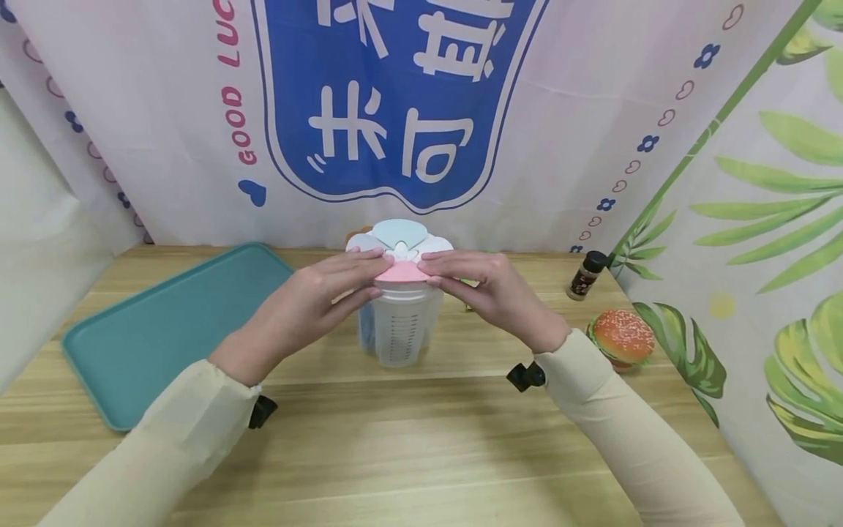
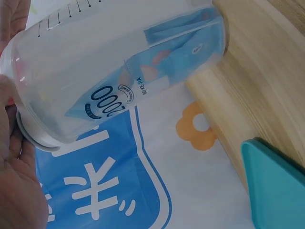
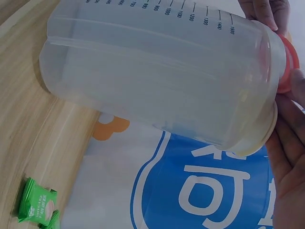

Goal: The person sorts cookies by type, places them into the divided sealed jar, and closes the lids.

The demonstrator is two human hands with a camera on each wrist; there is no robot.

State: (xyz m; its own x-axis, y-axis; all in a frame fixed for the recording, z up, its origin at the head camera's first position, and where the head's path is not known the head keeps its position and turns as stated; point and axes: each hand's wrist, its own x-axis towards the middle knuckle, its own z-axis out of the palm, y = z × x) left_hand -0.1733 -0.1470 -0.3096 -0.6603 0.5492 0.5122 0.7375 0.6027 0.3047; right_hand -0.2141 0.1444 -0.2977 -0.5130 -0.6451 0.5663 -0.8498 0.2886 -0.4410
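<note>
A clear, lobed plastic storage container (image 1: pixel 403 329) stands upright on the table, with measuring marks on its wall. Its flower-shaped lid has a blue flap (image 1: pixel 399 232) at the back and a pink flap (image 1: pixel 403 272) in front. At the lid's left edge, my left hand (image 1: pixel 315 291) lays its fingers on top, thumb lower by the rim. My right hand (image 1: pixel 490 285) mirrors it on the right, pinching the pink edge. Blue-and-white packets (image 2: pixel 176 52) show through one compartment in the left wrist view. The far rim is partly hidden by my hands.
A teal tray (image 1: pixel 178 329) lies on the left. Toward the right are a black-capped spice bottle (image 1: pixel 586 275) and a toy hamburger (image 1: pixel 621 337). Green snack packets (image 3: pixel 38 202) lie beyond the container. A printed cloth (image 1: pixel 197 146) hangs behind the table.
</note>
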